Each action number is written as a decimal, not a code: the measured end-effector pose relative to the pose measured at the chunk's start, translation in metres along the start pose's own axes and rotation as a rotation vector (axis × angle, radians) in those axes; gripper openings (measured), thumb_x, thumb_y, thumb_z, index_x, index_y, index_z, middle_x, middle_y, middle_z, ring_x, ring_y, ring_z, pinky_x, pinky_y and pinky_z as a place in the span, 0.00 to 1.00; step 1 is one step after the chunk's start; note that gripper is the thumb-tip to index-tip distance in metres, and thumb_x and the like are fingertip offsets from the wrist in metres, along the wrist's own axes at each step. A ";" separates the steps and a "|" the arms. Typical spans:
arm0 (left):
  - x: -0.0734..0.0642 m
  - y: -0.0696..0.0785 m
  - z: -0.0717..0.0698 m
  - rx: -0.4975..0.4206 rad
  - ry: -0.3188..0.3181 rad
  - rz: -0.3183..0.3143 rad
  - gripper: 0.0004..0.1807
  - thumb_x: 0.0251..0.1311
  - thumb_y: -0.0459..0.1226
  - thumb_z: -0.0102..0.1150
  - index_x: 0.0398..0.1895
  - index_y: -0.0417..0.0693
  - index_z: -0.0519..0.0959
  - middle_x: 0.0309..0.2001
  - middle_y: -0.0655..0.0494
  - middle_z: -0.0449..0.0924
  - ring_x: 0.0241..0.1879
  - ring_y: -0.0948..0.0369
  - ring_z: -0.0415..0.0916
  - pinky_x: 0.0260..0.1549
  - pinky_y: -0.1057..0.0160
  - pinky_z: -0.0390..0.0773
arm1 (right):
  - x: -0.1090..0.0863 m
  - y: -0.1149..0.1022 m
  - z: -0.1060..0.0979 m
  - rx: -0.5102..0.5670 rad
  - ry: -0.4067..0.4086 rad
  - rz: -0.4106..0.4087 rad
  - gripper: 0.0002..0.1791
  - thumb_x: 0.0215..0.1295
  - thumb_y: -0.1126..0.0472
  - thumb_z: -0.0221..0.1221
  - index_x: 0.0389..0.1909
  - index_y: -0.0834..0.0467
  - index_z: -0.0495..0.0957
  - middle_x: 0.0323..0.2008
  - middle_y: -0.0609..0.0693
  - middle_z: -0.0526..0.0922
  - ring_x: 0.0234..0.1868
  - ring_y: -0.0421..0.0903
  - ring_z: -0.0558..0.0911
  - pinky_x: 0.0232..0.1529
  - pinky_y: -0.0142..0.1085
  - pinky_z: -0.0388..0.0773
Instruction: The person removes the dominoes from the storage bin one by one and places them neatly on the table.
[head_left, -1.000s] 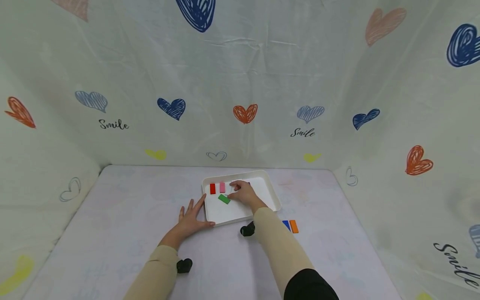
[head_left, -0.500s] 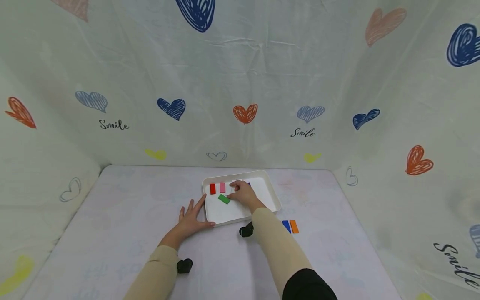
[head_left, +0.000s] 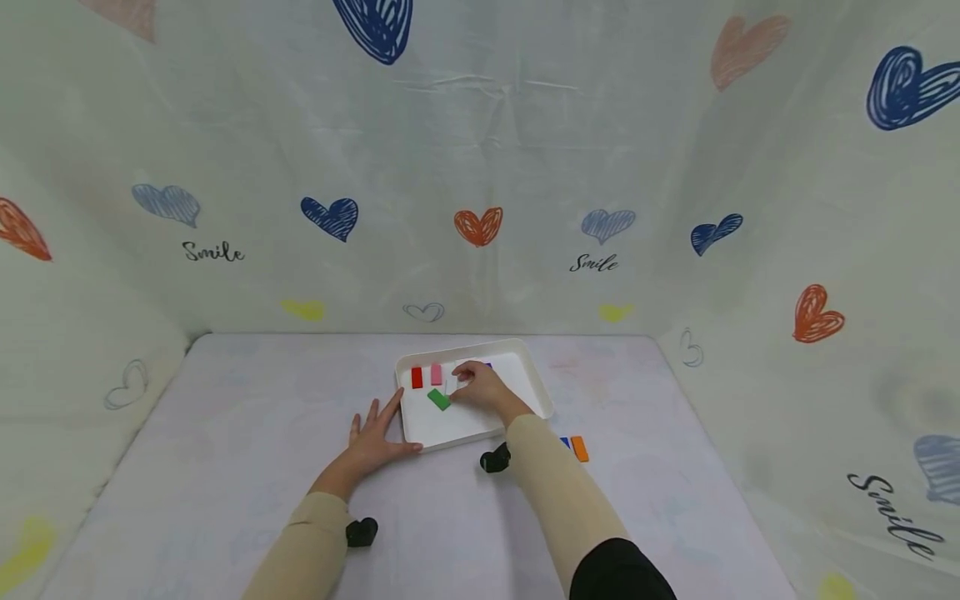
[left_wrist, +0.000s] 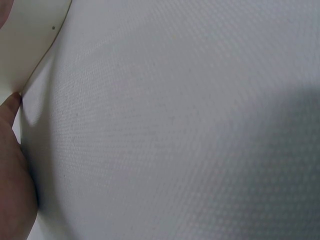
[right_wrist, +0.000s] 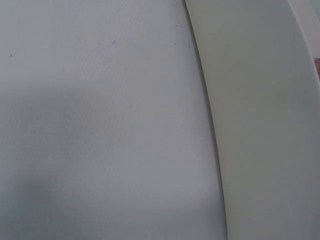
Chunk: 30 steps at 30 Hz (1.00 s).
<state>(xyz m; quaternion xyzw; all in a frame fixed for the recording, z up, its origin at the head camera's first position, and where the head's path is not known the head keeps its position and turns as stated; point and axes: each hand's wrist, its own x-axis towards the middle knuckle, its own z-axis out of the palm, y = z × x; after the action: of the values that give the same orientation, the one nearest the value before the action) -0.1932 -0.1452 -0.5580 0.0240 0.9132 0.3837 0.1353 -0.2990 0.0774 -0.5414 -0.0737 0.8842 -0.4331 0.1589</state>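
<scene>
In the head view, my left hand [head_left: 372,442] spreads its straight fingers against the left side of a white tray [head_left: 457,442], thumb at the front corner. My right hand [head_left: 483,390] reaches over the tray with curled fingers; thumb and index finger pinch a small white block [head_left: 452,384]. Beside that hand lies a tilted green block [head_left: 439,399]. Behind it, a red block [head_left: 417,377] and a pink block [head_left: 437,374] stand in a row. A blue block [head_left: 488,364] shows partly past the right hand. The left wrist view catches the thumb [left_wrist: 11,107] touching the tray wall.
On the table right of the tray lie an orange block [head_left: 580,448] and a blue block [head_left: 565,442], the latter partly behind the right sleeve [head_left: 558,479]. A heart-patterned curtain [head_left: 480,283] rises behind the table.
The head view has shifted slightly, so everything appears a little further left. More of the white block shows between the right fingers. Both hands keep nearly the same places at the tray.
</scene>
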 end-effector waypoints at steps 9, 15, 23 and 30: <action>-0.001 0.000 0.000 -0.014 0.008 0.001 0.62 0.44 0.54 0.74 0.78 0.54 0.45 0.76 0.41 0.47 0.74 0.40 0.28 0.66 0.37 0.22 | -0.006 0.001 -0.016 0.128 -0.046 -0.048 0.25 0.52 0.69 0.70 0.52 0.63 0.76 0.38 0.51 0.77 0.33 0.43 0.78 0.31 0.32 0.79; 0.000 0.000 0.000 -0.012 0.003 -0.002 0.62 0.44 0.55 0.74 0.79 0.54 0.45 0.76 0.41 0.45 0.74 0.40 0.27 0.66 0.38 0.22 | -0.016 -0.003 -0.029 0.225 -0.106 -0.046 0.26 0.52 0.73 0.68 0.54 0.65 0.74 0.35 0.53 0.77 0.31 0.44 0.82 0.34 0.36 0.83; -0.002 -0.001 -0.001 -0.008 0.001 0.018 0.63 0.44 0.55 0.74 0.78 0.52 0.45 0.76 0.40 0.46 0.74 0.39 0.28 0.66 0.36 0.23 | -0.031 -0.005 -0.045 0.208 -0.174 -0.035 0.26 0.52 0.72 0.69 0.54 0.62 0.75 0.36 0.54 0.78 0.34 0.46 0.83 0.37 0.36 0.82; -0.004 0.002 -0.002 -0.016 0.002 0.025 0.62 0.44 0.54 0.74 0.78 0.52 0.45 0.76 0.39 0.45 0.74 0.38 0.28 0.66 0.37 0.23 | -0.048 0.006 -0.058 0.311 -0.199 -0.053 0.27 0.51 0.78 0.65 0.54 0.66 0.73 0.34 0.53 0.76 0.34 0.47 0.84 0.38 0.39 0.83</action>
<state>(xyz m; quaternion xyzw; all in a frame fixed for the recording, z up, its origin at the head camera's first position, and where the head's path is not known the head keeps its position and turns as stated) -0.1898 -0.1460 -0.5546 0.0342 0.9098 0.3927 0.1299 -0.2734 0.1373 -0.5028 -0.1140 0.7842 -0.5593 0.2433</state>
